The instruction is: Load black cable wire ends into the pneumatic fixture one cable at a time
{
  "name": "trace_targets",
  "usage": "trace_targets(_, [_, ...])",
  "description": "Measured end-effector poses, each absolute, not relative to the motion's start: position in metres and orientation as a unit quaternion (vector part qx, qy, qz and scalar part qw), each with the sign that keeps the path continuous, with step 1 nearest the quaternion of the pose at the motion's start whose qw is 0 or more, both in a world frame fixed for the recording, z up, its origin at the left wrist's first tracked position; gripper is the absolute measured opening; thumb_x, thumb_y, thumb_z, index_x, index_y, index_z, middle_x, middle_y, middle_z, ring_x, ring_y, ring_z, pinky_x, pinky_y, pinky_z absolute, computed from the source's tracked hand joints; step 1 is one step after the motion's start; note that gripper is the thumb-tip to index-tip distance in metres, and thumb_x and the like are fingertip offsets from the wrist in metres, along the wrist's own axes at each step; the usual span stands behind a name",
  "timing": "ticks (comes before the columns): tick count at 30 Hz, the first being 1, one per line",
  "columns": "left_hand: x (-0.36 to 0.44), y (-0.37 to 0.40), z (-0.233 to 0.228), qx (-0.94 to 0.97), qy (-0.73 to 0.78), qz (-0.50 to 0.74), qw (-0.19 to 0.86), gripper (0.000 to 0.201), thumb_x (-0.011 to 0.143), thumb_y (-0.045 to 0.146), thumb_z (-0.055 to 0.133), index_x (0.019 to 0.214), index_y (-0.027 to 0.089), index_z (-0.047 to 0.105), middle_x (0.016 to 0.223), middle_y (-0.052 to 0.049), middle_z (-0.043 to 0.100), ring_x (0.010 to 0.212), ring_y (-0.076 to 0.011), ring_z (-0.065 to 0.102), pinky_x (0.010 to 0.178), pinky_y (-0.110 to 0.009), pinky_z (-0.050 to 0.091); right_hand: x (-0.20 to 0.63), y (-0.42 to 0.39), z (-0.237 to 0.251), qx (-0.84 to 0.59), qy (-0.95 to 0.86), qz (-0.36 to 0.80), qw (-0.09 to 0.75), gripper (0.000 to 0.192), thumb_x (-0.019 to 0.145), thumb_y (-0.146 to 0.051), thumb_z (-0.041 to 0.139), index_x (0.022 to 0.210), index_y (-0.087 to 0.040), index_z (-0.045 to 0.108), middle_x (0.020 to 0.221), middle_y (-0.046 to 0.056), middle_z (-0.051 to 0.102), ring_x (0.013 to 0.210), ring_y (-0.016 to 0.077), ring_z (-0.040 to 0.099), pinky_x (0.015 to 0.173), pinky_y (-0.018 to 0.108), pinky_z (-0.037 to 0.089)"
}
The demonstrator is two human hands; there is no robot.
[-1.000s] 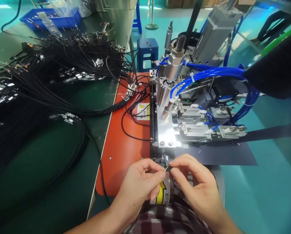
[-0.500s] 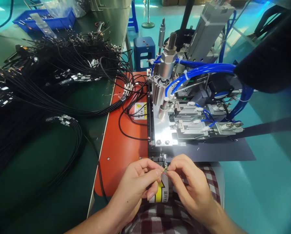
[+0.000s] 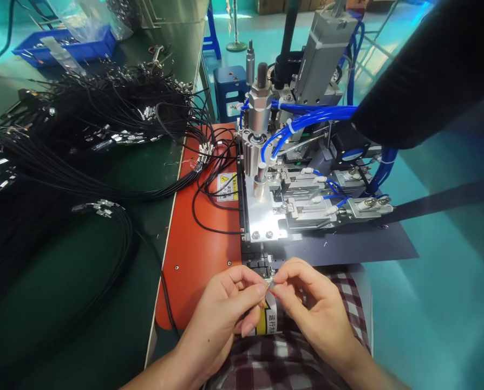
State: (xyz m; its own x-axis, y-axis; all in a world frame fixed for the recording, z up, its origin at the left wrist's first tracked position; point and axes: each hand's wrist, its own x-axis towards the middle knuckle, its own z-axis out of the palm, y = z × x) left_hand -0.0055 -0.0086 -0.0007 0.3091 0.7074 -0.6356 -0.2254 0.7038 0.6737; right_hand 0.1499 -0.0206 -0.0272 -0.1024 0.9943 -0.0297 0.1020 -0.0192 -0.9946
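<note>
Both hands are meeting at the near edge of the flat orange machine base plate [image 3: 197,254], just in front of the small black slotted fixture block [image 3: 262,264]. The left hand [image 3: 226,314] is pinching, between thumb and forefinger, a tiny metallic wire terminal with a hint of yellow [image 3: 269,281], and the right hand [image 3: 311,309] is pinching the same piece from the other side, so the two sets of fingertips are nearly touching around it. The remaining fingers of both hands are curling loosely inward, not spreading.

The terminal is lying roughly crosswise between the hands, its long axis running left to right with a slight upward tilt toward the right (it is too small to tell which end is which). It is sitting just below and touching close to the fixture block, which lies straight ahead of the fingertips, away from the person; neither hand is clearly nearer to it.

Beyond the block, the silver pneumatic press with blue air hoses [image 3: 290,162] is standing on the plate. To the left, bundles of thin black cables with metal ends [image 3: 83,157] are spreading over the dark green bench [image 3: 75,281], well apart from the hands. A white label with a yellow arrow [image 3: 268,319] is showing beneath the fingers.
</note>
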Motion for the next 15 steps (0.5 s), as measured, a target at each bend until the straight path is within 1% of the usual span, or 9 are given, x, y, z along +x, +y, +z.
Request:
trace_targets(4, [-0.0042, -0.0102, -0.0011, 0.256, 0.508, 0.298, 0.767, 0.017, 0.081, 0.028, 0.063, 0.075, 0.014, 0.055, 0.042, 0.008, 0.042, 0.037, -0.0019, 0.027, 0.044, -0.021, 0.015, 0.1501, -0.0190, -0.0241, -0.515, -0.547, 0.511, 0.418, 0.011, 0.086, -0.020, 0.060, 0.075, -0.020, 0.060, 0.071, -0.003, 0.053, 0.057, 0.0105, 0.045, 0.052, 0.023, 0.037])
trace_targets(8, [-0.0033, -0.0125, -0.0008, 0.260, 0.507, 0.297, 0.766, 0.017, 0.080, 0.028, 0.064, 0.075, 0.015, 0.054, 0.043, 0.009, 0.042, 0.036, -0.0020, 0.027, 0.044, -0.020, 0.017, 0.1501, -0.0188, -0.0202, -0.527, -0.527, 0.539, 0.392, 0.013, 0.084, -0.021, 0.058, 0.071, -0.019, 0.057, 0.065, -0.003, 0.049, 0.056, 0.0111, 0.042, 0.051, 0.024, 0.035])
trace_targets(12, [-0.0030, -0.0116, 0.0038, 0.241, 0.495, 0.311, 0.774, 0.019, 0.077, 0.028, 0.067, 0.073, 0.014, 0.055, 0.047, 0.008, 0.047, 0.036, -0.0003, 0.028, 0.044, -0.020, 0.016, 0.1496, -0.0216, -0.0197, -0.513, -0.470, 0.608, 0.383, 0.017, 0.086, -0.027, 0.057, 0.071, -0.019, 0.054, 0.062, -0.005, 0.043, 0.053, 0.0099, 0.036, 0.048, 0.023, 0.031])
trace_targets(15, [-0.0038, -0.0092, 0.0083, 0.221, 0.483, 0.311, 0.788, 0.017, 0.075, 0.025, 0.067, 0.071, 0.014, 0.055, 0.049, 0.006, 0.050, 0.035, 0.0000, 0.030, 0.043, -0.020, 0.014, 0.1496, -0.0240, -0.0218, -0.489, -0.408, 0.672, 0.378, 0.023, 0.087, -0.037, 0.057, 0.074, -0.020, 0.052, 0.057, -0.007, 0.037, 0.047, 0.0081, 0.029, 0.043, 0.022, 0.023])
